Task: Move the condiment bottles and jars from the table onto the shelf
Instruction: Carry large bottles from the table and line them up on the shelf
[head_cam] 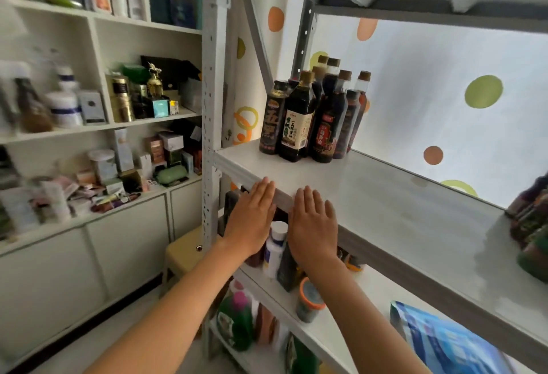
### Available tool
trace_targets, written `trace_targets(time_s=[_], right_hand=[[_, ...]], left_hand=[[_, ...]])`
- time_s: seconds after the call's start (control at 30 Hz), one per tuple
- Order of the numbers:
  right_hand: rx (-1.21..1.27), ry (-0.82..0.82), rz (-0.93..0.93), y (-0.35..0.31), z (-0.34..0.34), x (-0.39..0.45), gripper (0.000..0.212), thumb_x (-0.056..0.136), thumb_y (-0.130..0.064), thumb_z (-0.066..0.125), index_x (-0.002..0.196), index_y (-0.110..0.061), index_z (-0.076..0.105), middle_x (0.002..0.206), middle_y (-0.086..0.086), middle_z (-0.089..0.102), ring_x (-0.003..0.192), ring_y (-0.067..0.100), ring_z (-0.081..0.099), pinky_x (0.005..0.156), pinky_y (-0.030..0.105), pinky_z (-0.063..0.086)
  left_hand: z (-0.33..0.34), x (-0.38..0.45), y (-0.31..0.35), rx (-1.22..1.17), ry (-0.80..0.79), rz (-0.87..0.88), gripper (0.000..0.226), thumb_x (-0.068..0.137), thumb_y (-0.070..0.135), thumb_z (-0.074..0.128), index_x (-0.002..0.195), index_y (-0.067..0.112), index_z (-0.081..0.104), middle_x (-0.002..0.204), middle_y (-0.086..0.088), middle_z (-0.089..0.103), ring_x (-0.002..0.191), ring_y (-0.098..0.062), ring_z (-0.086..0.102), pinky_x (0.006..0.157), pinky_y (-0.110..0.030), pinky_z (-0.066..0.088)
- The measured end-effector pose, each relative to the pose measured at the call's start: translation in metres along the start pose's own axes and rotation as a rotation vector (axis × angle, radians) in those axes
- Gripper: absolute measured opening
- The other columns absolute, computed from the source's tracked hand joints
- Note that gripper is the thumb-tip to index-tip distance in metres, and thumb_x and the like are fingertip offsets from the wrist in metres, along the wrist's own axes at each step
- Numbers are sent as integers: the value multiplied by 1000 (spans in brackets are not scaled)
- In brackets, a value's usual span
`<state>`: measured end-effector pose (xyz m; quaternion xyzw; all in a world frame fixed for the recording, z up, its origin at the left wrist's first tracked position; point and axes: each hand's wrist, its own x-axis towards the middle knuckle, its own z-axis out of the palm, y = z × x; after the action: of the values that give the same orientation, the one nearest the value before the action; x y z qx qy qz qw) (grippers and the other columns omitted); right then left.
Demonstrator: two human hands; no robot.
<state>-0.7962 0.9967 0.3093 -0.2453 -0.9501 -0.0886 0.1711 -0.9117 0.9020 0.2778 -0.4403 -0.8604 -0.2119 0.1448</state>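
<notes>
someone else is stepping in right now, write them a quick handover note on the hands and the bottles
Left hand: open, flat, holding nothing, by the front edge of the grey metal shelf.
Right hand: open, flat, empty, beside it.
Done: a cluster of dark glass sauce bottles stands upright at the shelf's back left corner.
Left: the table is out of view, so what remains there cannot be told. Most of that shelf board is free.

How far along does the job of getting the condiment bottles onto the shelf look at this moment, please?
Done: a cluster of dark sauce bottles stands upright at the back left of the shelf board; more bottles show blurred at its right edge. In hand: nothing; the left hand and right hand are flat and empty at the board's front edge. Left: unclear, since the table is out of view.
</notes>
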Motion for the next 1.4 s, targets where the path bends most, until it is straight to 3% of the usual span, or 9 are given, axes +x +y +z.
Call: trace_targets(time_s=[0.07,0.13,0.27,0.47,0.63,0.9,1.1,1.4], right_hand=[[11,8,-63,3,2,-30,58,105,-31,13,156,-8,3,165,12,1,152,26,-5,123,46,-6],[145,-5,-105,7,7,-62,56,105,-32,10,156,-10,4,165,8,0,149,16,-13,122,40,-11],[336,-76,-185,17,21,-134,54,107,-35,13,157,-15,6,166,0,1,143,5,-17,119,31,-14],[446,-178,-410,6,29,-236,54,108,-35,15,158,-16,9,165,2,2,150,11,-12,122,33,-11],[514,-265,-553,-28,20,-294,54,108,-34,16,158,-14,9,165,3,3,151,13,-9,123,34,-9],[607,-276,-885,-120,2,-371,53,108,-30,21,157,-10,15,164,7,12,152,15,-2,123,35,-5],[664,-281,-1131,-201,-28,-445,52,108,-30,23,156,-9,19,163,8,17,152,17,3,124,37,-1],[727,-257,-1544,-325,-112,-609,51,107,-25,30,154,-7,26,162,11,21,152,22,11,124,36,1]], left_hand=[[-4,-28,11,78,-38,-31,55,104,40,8,153,16,-1,162,1,-4,144,-9,-17,119,-32,-7],[-8,-62,23,92,-38,-74,54,102,42,5,150,18,-7,161,1,-8,142,-9,-20,119,-32,-8],[-14,-143,56,104,-4,-160,52,103,40,7,148,19,-7,159,2,-10,146,-11,-16,120,-33,-5],[-17,-266,105,105,-28,-276,57,104,16,33,154,10,6,162,-5,2,148,-16,-7,120,-34,-1],[-24,-359,123,159,-72,-450,63,100,16,32,153,13,-3,162,-4,-6,148,-15,-14,121,-36,-3],[-59,-486,113,278,-33,-754,70,101,19,35,149,15,-15,158,-2,-20,146,-17,-20,122,-39,-3],[-111,-601,107,278,74,-1021,67,100,18,37,153,13,-5,162,-3,-7,145,-13,-18,122,-38,-3],[-202,-794,124,364,260,-1384,69,98,17,33,153,12,-8,162,-4,-9,147,-16,-15,121,-38,-3]])
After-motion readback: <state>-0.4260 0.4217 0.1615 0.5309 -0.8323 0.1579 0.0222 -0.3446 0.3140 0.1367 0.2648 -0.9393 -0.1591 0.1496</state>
